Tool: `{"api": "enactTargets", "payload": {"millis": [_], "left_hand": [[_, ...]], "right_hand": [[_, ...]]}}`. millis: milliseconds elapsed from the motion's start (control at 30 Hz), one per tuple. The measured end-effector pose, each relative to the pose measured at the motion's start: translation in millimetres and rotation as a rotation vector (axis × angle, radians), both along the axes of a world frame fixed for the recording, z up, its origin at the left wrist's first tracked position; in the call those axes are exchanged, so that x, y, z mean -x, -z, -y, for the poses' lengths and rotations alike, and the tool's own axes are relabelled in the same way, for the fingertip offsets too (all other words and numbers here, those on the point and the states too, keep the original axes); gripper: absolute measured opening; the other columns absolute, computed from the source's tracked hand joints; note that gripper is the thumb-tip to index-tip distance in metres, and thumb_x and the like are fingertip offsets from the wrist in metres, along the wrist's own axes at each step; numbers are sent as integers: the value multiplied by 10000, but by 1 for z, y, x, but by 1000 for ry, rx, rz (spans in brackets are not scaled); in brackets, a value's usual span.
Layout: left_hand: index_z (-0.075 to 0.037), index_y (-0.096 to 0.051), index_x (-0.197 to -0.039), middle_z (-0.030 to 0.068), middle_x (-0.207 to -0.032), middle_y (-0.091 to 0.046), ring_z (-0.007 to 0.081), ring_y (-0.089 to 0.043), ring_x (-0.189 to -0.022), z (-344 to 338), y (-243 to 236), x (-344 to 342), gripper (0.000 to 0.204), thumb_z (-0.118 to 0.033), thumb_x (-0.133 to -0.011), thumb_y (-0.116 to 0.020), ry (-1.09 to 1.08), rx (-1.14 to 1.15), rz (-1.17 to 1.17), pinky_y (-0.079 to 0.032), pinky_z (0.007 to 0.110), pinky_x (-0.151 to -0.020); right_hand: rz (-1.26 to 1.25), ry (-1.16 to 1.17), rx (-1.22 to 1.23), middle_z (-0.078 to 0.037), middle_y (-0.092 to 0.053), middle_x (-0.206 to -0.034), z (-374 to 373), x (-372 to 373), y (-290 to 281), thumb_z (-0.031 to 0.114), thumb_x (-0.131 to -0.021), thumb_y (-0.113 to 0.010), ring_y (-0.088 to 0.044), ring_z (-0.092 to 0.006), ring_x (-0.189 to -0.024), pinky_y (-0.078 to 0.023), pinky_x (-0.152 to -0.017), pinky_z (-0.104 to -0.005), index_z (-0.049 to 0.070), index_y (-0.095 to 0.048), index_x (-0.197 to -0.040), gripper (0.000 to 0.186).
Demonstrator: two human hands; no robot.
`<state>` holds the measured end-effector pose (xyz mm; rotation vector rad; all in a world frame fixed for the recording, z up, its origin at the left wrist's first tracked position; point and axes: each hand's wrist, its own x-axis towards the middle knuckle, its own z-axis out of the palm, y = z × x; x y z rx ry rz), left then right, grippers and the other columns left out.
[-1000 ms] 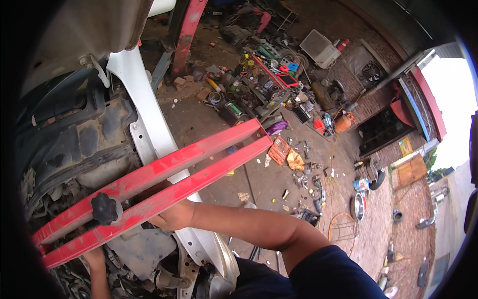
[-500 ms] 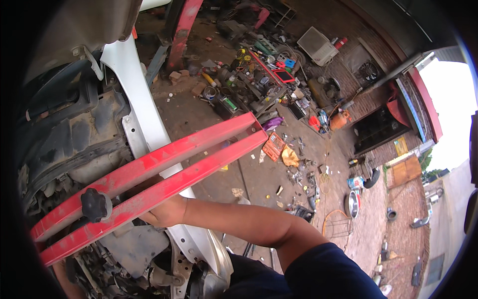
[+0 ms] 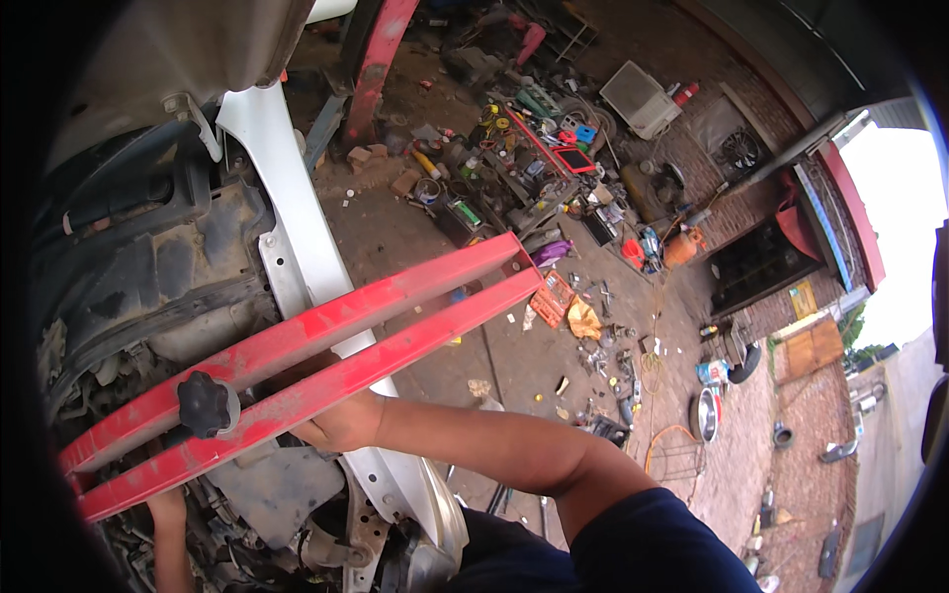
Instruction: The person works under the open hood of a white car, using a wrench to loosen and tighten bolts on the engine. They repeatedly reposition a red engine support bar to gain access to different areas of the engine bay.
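A long red double-rail support beam (image 3: 395, 353) with a black star-shaped knob (image 3: 205, 405) lies slantwise across the open engine bay (image 3: 158, 257). It passes over the white fender edge (image 3: 297, 198) of the car. My right hand (image 3: 348, 421) is closed at the beam's near rail from below; part of it shows darkly in the gap between the rails, and the fingertips are hidden. At the lower left, my left hand (image 3: 168, 506) reaches up to the underside of the same rail, near the beam's left end. Its fingers are out of sight behind the rail.
The raised hood (image 3: 188, 59) overhangs the bay at the upper left. Beyond the fender stands a red lift post (image 3: 379, 74). Tools and parts litter the ground, among them an orange tool case (image 3: 552, 296), a metal basin (image 3: 705, 415) and an orange gas cylinder (image 3: 682, 247).
My left hand and forearm have come further into view, moving up and right toward the rail. The whole scene has shifted slightly right and down. My right hand keeps its place at the beam.
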<state>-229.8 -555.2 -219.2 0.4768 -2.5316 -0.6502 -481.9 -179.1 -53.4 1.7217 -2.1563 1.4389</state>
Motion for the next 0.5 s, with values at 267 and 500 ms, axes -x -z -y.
{"api": "enactTargets", "payload": {"millis": [267,500], "left_hand": [[69,-485,-1427,217,-1361,-531,307,-508,-1186,7,9,-20,453,-195,-1061,-514,-12,-116,82,-406,454,-1019],[63,-504,-1413,218,-1315,-556,307,-540,-1123,83,-7,-47,430,-189,-1064,-505,66,-92,676,-436,463,-976]], "right_hand": [[32,-49,-33,-183,-638,-1003,-1,3,-3,147,-895,-638,-596,-401,-919,-481,-804,-499,51,-689,-1075,210],[24,-73,-45,-189,-626,-1059,-2,0,-13,134,-893,-640,-581,-405,-972,-469,-832,-509,53,-684,-1085,212]]}}
